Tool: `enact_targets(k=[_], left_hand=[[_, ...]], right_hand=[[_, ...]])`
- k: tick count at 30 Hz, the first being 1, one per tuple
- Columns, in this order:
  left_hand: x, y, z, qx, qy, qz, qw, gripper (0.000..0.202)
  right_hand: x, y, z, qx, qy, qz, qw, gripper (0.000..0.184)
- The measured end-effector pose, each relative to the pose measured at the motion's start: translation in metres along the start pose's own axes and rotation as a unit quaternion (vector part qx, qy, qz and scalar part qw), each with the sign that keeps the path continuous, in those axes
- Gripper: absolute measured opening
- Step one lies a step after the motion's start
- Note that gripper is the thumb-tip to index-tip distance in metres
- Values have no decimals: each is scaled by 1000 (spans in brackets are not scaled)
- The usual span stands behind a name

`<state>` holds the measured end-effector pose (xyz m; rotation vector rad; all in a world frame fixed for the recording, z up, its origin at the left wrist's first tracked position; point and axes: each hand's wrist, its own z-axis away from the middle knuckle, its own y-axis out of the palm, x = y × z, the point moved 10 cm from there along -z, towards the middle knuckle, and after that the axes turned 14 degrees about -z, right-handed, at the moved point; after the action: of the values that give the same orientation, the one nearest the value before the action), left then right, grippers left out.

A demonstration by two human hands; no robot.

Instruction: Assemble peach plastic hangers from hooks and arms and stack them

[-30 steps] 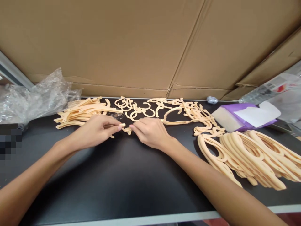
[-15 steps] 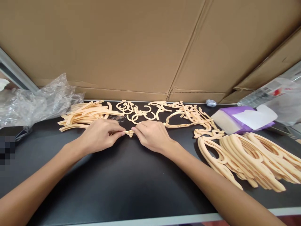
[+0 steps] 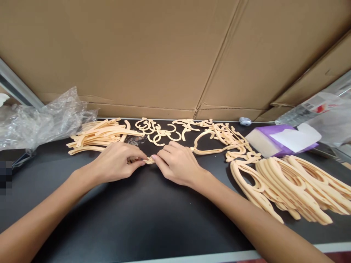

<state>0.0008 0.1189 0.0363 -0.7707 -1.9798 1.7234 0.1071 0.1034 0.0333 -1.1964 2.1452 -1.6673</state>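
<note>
Over the middle of the black table, my left hand [image 3: 117,160] and my right hand [image 3: 178,162] face each other, both closed in a pinch. Between their fingertips is a small beige plastic hanger part [image 3: 150,160], mostly covered by the fingers. Just past my right hand lie a curved hook [image 3: 201,136] and a straight arm [image 3: 210,151]; whether they join the held part is hidden. Close behind my left hand is a pile of beige hanger arms [image 3: 95,135]. Loose hanger hooks [image 3: 157,133] are scattered beyond my fingers.
Stacked folded hangers [image 3: 290,186] lie at the right, below a tangle of small beige parts [image 3: 233,137]. A purple tissue pack [image 3: 282,138] sits behind them. Clear plastic wrap [image 3: 49,117] bunches at the left. A cardboard wall [image 3: 137,54] closes off the back.
Both hands have dropped slightly toward me, and the held part now sits lower and shows less between the fingertips. The hook and arm on the right have shifted slightly.
</note>
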Motion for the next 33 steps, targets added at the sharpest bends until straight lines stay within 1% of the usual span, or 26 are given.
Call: enact_targets(k=[3,6,10,13,16,18,22,27,30,33], left_hand=[[6,-2,0,20,-35,11,999,25],[12,-2,1,55,-61,19,996,23],[10,2,3,93,-48,33,994,21],[11,1,3,93,-48,30,994,21],[8,-3,3,88,-41,42,994,21],[4,-3,3,99,-36,70,992,21],[-4,5,3,129,-28,104,986,24],[-5,8,1,123,-35,138,982,24],[-3,4,1,105,-37,158,981,22],[-1,-1,2,92,-36,156,983,21]], right_hand=[[5,-3,3,-23,-13,-12,1000,43],[9,-2,6,-28,-15,-18,999,39],[16,2,7,-28,-37,-29,999,39],[20,5,7,-22,-58,-33,998,40],[18,7,7,-23,-59,-40,997,39],[17,8,7,-27,-62,-46,997,39],[17,9,8,-28,-71,-54,996,40],[18,8,9,-19,-81,-83,993,38],[16,6,10,-24,-77,-106,991,32],[15,4,10,-33,-80,-122,989,27]])
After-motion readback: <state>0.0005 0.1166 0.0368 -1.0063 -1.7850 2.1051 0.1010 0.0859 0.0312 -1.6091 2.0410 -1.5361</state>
